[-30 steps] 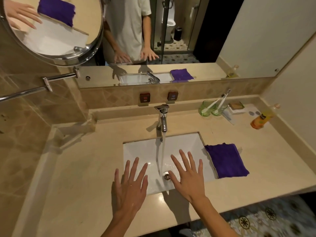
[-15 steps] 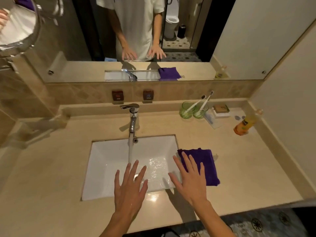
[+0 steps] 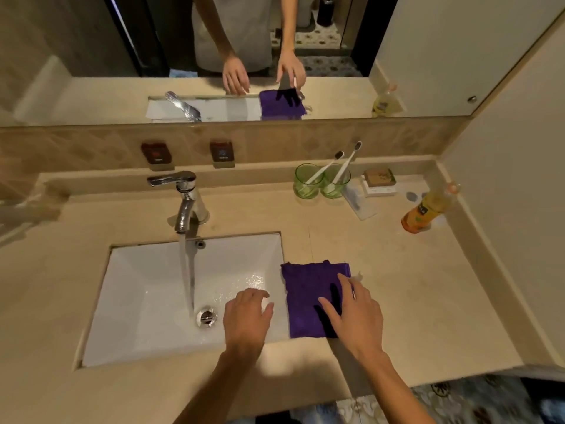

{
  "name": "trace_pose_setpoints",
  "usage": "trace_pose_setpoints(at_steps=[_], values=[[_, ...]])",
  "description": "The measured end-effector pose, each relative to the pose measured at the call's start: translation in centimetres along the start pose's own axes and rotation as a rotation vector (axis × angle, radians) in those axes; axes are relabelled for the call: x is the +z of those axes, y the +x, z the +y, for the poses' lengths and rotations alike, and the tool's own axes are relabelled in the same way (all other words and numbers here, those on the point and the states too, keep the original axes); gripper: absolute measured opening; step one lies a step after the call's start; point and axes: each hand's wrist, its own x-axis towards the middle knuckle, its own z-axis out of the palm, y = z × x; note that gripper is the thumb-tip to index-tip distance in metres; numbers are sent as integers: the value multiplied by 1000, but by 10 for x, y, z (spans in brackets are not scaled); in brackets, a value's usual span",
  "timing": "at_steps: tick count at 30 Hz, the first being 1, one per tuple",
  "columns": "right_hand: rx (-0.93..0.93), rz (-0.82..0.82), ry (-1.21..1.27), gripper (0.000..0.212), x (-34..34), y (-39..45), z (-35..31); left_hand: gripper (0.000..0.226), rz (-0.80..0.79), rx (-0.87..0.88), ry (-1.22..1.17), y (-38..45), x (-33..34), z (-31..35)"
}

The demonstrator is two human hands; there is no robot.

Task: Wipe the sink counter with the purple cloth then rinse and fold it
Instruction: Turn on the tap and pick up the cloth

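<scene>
The purple cloth [image 3: 307, 296] lies folded flat on the beige counter [image 3: 412, 289], just right of the white sink [image 3: 146, 301]. My right hand [image 3: 356, 318] hovers over the cloth's right half with fingers spread and straight; whether it touches the cloth is unclear. My left hand [image 3: 246, 316] hangs over the sink's right part, fingers loosely bent, holding nothing. Water runs from the chrome faucet [image 3: 186, 203] into the basin near the drain [image 3: 207, 316].
Two green glasses with toothbrushes [image 3: 321, 180] stand at the back right, beside a soap box [image 3: 379, 180]. An orange bottle [image 3: 425, 209] lies near the right wall. A mirror above the backsplash reflects my arms and the cloth.
The view shifted right and down. My right hand moved right from the sink edge to above the cloth. My left hand's fingers went from spread to loosely bent.
</scene>
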Motion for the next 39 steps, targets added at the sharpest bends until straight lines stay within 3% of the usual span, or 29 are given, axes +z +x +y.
trace_pose_setpoints(at_steps=[5, 7, 11, 15, 20, 23, 26, 28, 30, 32, 36, 39], values=[[163, -67, 5, 75, 12, 31, 20, 46, -191, -336, -497, 33, 24, 28], [258, -118, 31, 82, 19, 40, 24, 56, -278, -427, -588, 44, 37, 34], [392, -180, 71, 83, 26, 57, 21, 55, -299, -388, -534, 60, 63, 35], [469, -229, 93, 73, 33, 63, 15, 42, -186, -280, -441, 55, 72, 38], [481, -296, 59, 57, 39, 64, 14, 28, -154, -228, -449, 51, 66, 46], [414, -339, 42, 47, 39, 62, 8, 25, -201, -294, -484, 51, 64, 53], [379, -360, 165, 42, 39, 60, 4, 14, -322, -444, -623, 55, 62, 52], [360, -357, 239, 37, 37, 58, 3, 6, -428, -545, -882, 57, 52, 49], [339, -355, 344, 21, 31, 55, -2, 15, -507, -623, -1145, 55, 38, 44], [360, -364, 532, 9, 27, 51, -9, 28, -570, -605, -1295, 51, 24, 36], [394, -472, 934, 27, 22, 48, -35, 56, -577, -478, -1466, 42, -9, 3], [418, -576, 1094, 37, 24, 50, -68, 67, -541, -416, -1582, 38, -35, -32]])
